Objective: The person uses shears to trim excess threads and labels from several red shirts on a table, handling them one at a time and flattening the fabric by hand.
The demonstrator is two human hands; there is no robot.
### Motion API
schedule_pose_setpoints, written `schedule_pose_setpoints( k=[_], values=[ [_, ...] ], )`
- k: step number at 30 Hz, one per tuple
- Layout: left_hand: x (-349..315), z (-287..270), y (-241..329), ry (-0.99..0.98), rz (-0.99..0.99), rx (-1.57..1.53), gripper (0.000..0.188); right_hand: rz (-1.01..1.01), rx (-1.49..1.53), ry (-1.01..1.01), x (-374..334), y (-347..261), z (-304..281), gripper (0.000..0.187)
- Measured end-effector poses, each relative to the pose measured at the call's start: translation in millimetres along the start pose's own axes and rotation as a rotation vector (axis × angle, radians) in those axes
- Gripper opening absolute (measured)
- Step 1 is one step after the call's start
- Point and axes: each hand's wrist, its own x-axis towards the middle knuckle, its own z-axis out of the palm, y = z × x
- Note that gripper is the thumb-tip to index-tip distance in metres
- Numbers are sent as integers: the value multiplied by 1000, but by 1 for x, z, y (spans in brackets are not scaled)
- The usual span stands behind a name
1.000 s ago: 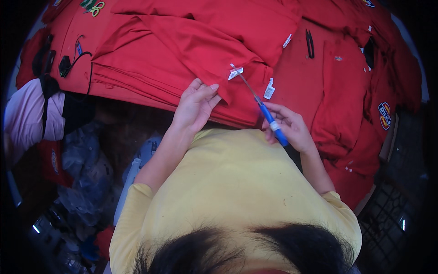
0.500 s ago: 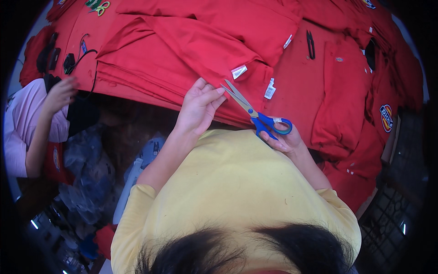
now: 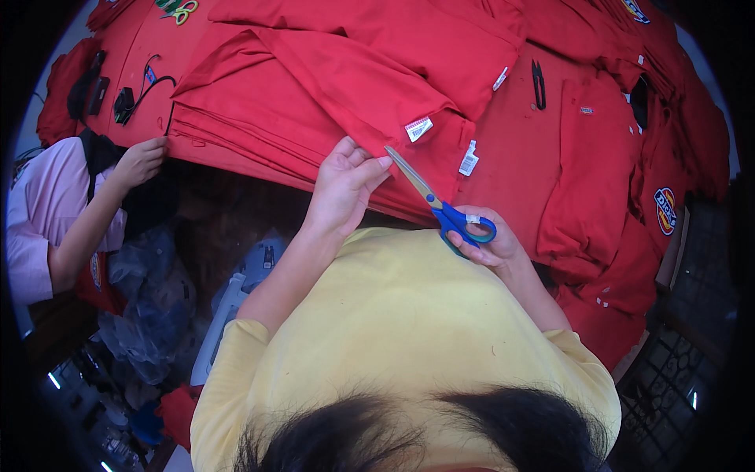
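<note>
My right hand grips a pair of scissors with blue handles, fingers in the loops. The blades are closed, and their tips point up-left beside my left thumb. My left hand is closed in a pinch over the near edge of a folded red garment. What lies between its thumb and fingers is too small to make out. A white tag lies on the garment just beyond the scissor tips. Another white tag hangs at its right corner.
Small black thread snips lie on the red-covered table. More red garments are piled at right. Yellow-handled scissors lie at far left. At left, another person's hand is by the table edge, near a black cord.
The scissor blades have closed and the handles have come together. My left hand keeps its pinch in about the same place. The other person's hand has moved right to the table edge.
</note>
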Motion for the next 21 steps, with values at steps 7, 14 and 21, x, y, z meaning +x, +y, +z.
schedule_pose_setpoints(
  k=[7,14,21],
  values=[
    [0,-3,0,19,-11,-25,37,-475,-378,48,-5,-16,23,39],
    [1,-6,-2,43,14,-111,27,-525,-1811,409,-5,-17,62,54],
    [-3,2,5,94,109,-4,25,-713,-1856,399,5,-5,49,55]
  ],
)
